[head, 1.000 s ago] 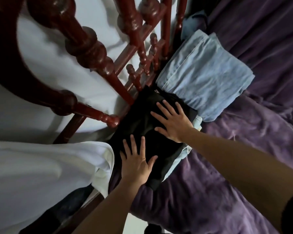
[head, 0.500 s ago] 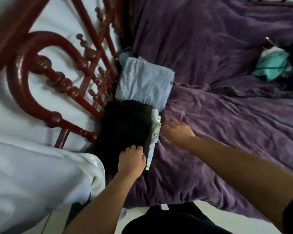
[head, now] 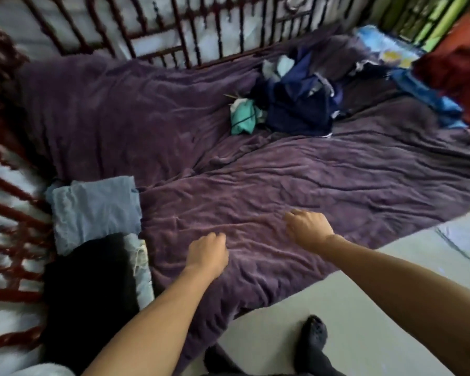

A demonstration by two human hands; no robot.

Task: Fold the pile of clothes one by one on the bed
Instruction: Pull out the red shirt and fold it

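A folded black garment [head: 87,289] lies at the bed's left end on top of a pale folded piece [head: 143,270]. Behind it sits a folded light blue garment [head: 95,210]. A loose pile of clothes [head: 296,104], dark blue with a teal piece [head: 242,118], lies far back on the purple blanket [head: 282,191]. My left hand [head: 208,253] hovers over the blanket just right of the black garment, fingers curled, holding nothing. My right hand [head: 308,229] is further right over the blanket, fingers curled downward, also holding nothing.
A dark red turned-wood bed frame [head: 17,234] runs along the left end and the back. Red and blue cloth [head: 451,77] lies at the far right corner. Pale floor [head: 364,308] shows at the near right, with my dark shoe [head: 314,335] on it.
Both hands have left the folded black garment and moved right over the bare blanket. The view has swung right, bringing the loose pile into sight.
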